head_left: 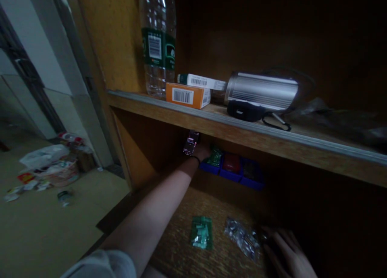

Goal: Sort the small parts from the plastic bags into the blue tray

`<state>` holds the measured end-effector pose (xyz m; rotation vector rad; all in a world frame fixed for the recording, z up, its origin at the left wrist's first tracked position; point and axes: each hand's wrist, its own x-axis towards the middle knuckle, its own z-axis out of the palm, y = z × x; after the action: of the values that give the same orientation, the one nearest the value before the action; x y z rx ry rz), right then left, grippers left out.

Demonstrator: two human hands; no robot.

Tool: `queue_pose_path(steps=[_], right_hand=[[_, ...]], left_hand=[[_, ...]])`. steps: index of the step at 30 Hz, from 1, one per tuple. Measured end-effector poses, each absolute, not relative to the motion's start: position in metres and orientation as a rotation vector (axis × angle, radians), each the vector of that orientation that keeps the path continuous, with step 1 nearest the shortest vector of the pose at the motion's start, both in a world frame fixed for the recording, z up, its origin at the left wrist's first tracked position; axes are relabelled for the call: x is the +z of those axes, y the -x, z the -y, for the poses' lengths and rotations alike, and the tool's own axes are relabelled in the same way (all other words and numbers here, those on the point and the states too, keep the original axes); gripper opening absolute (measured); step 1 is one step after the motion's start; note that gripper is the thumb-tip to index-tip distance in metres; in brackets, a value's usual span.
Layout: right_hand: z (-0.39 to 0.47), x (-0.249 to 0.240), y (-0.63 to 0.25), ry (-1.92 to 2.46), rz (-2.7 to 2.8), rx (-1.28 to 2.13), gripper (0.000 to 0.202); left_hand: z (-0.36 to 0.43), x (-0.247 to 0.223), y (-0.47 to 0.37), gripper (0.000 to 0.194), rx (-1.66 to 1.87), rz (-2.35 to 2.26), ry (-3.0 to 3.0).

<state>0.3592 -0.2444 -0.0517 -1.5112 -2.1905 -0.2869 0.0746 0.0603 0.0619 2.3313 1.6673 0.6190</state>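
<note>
My left hand (203,151) reaches deep into the lower shelf, beside a row of small blue bins (231,174). Its fingers are in shadow against a green packet (215,156) in the left bin, so I cannot tell whether they grip it. A dark band circles that wrist, and a small lit screen (190,143) shows just beside it. At the lower right, my right hand (292,256) rests on the shelf with thumb and fingers apart, near a small dark shiny object (264,236). A clear plastic bag of small parts (242,237) and a green packet (202,232) lie to its left.
The middle bin has a red packet (232,163), the right one dark contents. Above runs a shelf edge (256,133) carrying a plastic bottle (159,44), an orange box (188,95), a silver cylinder (262,90) and a black case (244,110). A litter-filled basket (62,173) stands on the floor at left.
</note>
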Motion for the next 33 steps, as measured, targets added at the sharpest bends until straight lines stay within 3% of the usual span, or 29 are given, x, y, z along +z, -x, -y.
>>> queue_pose_path(steps=[5,13,19,22,33], right_hand=[[0.246,-0.051,-0.357,1.613,2.187,-0.134,0.033],[0.249,-0.051,-0.353,1.719,2.190,-0.101,0.036],[0.249,-0.045,-0.349,1.691,2.181,-0.006,0.032],[0.247,-0.044,-0.350,1.675,2.154,0.016,0.031],[0.240,-0.026,-0.341,1.605,1.908,0.124,0.023]], left_hand=[[-0.003,0.062,-0.064,0.032,0.641,-1.640,-2.439],[0.096,0.033,-0.046,0.025,0.368,-0.576,-2.677],[0.090,0.024,-0.030,0.055,0.087,-0.540,-2.552],[0.087,0.019,-0.025,0.060,0.042,-0.554,-2.549],[0.084,0.014,-0.029,0.027,0.004,-0.476,-2.508]])
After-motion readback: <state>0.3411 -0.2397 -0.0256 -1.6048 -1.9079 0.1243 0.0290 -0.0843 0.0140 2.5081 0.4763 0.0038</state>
